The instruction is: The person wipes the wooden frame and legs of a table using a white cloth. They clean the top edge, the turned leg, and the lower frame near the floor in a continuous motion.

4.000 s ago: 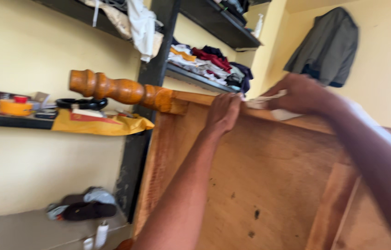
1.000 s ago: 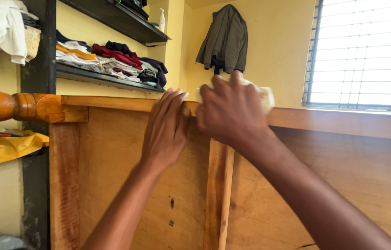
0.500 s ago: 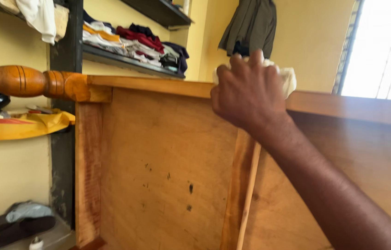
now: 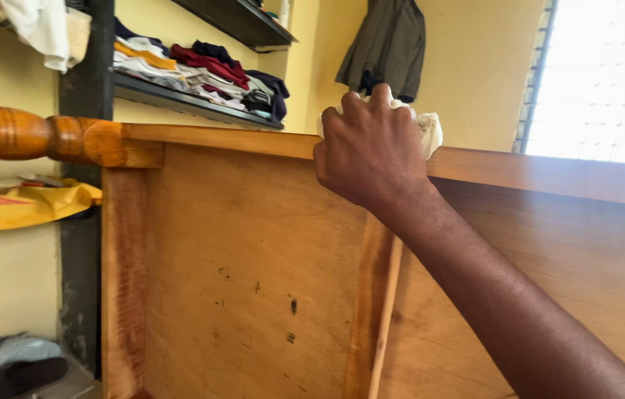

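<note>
My right hand (image 4: 371, 151) is closed around a crumpled white cloth (image 4: 428, 131) and presses it on the top edge of a tall wooden panel (image 4: 253, 251). The panel is a brown wood frame with a plywood face, a vertical middle rail (image 4: 373, 310) and a turned round leg (image 4: 24, 135) sticking out to the left at the top. The cloth shows only behind my fingers at the upper right of the hand. My left hand is out of view.
Dark wall shelves (image 4: 194, 103) hold folded clothes (image 4: 201, 70) at the upper left. A grey jacket (image 4: 386, 44) hangs on the yellow wall. A barred window (image 4: 608, 81) is at the right. A yellow cloth (image 4: 24, 207) lies on a lower shelf; sandals (image 4: 9, 369) lie below.
My left hand has dropped away from the panel's top edge and left the view. My right hand with the cloth has slid slightly left along the edge.
</note>
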